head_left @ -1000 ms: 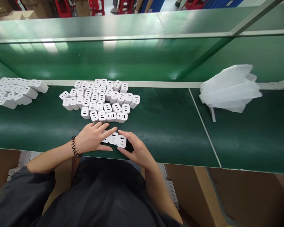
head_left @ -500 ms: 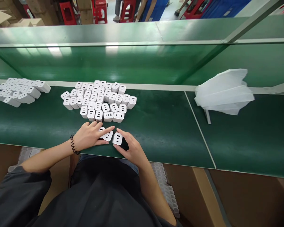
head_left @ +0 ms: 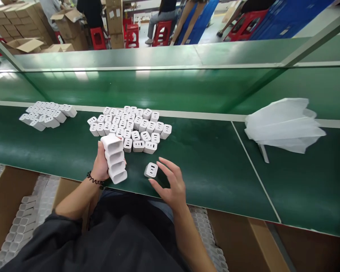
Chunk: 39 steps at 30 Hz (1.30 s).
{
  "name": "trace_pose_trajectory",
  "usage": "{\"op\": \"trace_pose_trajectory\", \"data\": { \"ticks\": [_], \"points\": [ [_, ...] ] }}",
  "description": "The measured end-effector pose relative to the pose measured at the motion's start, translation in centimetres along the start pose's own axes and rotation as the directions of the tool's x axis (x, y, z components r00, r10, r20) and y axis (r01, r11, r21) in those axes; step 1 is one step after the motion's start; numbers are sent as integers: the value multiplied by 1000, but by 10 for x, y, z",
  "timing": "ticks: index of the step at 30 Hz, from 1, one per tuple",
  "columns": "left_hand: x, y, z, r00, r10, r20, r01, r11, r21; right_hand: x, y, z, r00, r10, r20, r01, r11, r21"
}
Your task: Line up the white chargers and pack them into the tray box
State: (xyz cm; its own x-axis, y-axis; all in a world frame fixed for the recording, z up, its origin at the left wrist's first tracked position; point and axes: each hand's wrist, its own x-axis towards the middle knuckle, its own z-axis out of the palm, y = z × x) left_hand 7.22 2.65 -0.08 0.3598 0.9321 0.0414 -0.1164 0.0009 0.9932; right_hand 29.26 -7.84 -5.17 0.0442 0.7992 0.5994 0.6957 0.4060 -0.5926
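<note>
Nearest, bottom of frame: dark shirt [head_left: 124, 241], with a cardboard box [head_left: 10, 196] and clear plastic trays [head_left: 18, 230] lower left, more trays [head_left: 205, 226] lower right, all below the edge of the green surface [head_left: 209, 170]. Left hand [head_left: 100, 164], just left of lower centre, black coiled band [head_left: 95, 179] on the wrist: grip closed round a row of four white housings [head_left: 115, 160], tilted so the hollow ends show. Right hand [head_left: 172, 183], near lower centre: fingers and thumb spread, nothing held. It sits just right of a single housing [head_left: 151, 170], slotted face up on the surface; contact can't be told. Status, my read: four gathered in one row, one set apart between the hands, most of the pieces not in hand. Centre, just beyond the hands: main batch of housings [head_left: 129, 125], slotted faces up, packed in uneven rows, a few turned or leaning. Second batch [head_left: 49, 121], centre left, well apart; no hand near it, can't say if it's been worked. Centre right: white sheet-like thing [head_left: 283, 124] on a small stand [head_left: 263, 153]. Beyond that, a green panel [head_left: 158, 88], then red stools [head_left: 162, 33], seated people, cartons [head_left: 31, 20] upper left, blue bins [head_left: 297, 20] upper right.
</note>
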Motion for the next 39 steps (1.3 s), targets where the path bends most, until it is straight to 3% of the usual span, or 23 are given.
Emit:
{"op": "trace_pose_trajectory", "data": {
  "ticks": [2, 5, 7, 10, 12, 14, 17, 19, 20, 21, 23, 26, 28, 31, 35, 39],
  "points": [
    [-7, -1, 14, 982, -189, -4, 181, 944, -275, 5, -9, -3, 993, -40, -109, 40, 999, 0],
    [-17, -7, 30, 924, -379, 52, 345, 767, -541, 21, -31, -6, 993, -120, -17, 120, 993, 16],
    [-24, -13, 34, 895, -442, 58, 388, 709, -588, 36, -46, -5, 967, -207, 146, 203, 978, 38],
    [-33, -21, 32, 851, -525, 15, 416, 656, -629, 54, -60, 6, 874, -291, 389, 286, 955, 72],
    [-38, -25, 28, 841, -540, -33, 391, 650, -652, 61, -63, 15, 826, -303, 475, 304, 950, 78],
    [-42, -29, 21, 841, -532, -100, 353, 679, -644, 67, -64, 24, 809, -303, 504, 303, 949, 84],
    [-47, -31, -1, 882, -384, -273, 239, 864, -443, 79, -67, 38, 793, -312, 523, 298, 948, 114],
    [-53, -26, -23, 911, -118, -395, 89, 992, -90, 89, -71, 49, 758, -329, 563, 316, 940, 124],
    [-57, -22, -35, 907, 39, -420, 20, 991, 136, 94, -73, 56, 733, -337, 591, 332, 936, 121],
    [-61, -17, -47, 894, 184, -409, -30, 935, 354, 99, -76, 64, 707, -338, 621, 347, 931, 112],
    [-69, -5, -66, 885, 361, -294, -80, 740, 668, 106, -80, 79, 655, -325, 683, 371, 925, 84],
    [-76, 10, -81, 940, 334, -68, -136, 550, 824, 112, -82, 98, 596, -289, 749, 386, 921, 49],
    [-78, 14, -83, 965, 263, 27, -163, 514, 842, 115, -82, 101, 582, -281, 763, 376, 925, 54],
    [-74, 13, -81, 975, 189, 113, -191, 469, 862, 118, -78, 90, 588, -303, 750, 328, 937, 122],
    [-61, 9, -75, 980, 105, 169, -198, 403, 893, 112, -68, 58, 627, -343, 699, 301, 935, 189],
    [-50, 9, -65, 984, 2, 176, -167, 315, 934, 95, -58, 36, 721, -298, 625, 267, 953, 147]
  ]
}}
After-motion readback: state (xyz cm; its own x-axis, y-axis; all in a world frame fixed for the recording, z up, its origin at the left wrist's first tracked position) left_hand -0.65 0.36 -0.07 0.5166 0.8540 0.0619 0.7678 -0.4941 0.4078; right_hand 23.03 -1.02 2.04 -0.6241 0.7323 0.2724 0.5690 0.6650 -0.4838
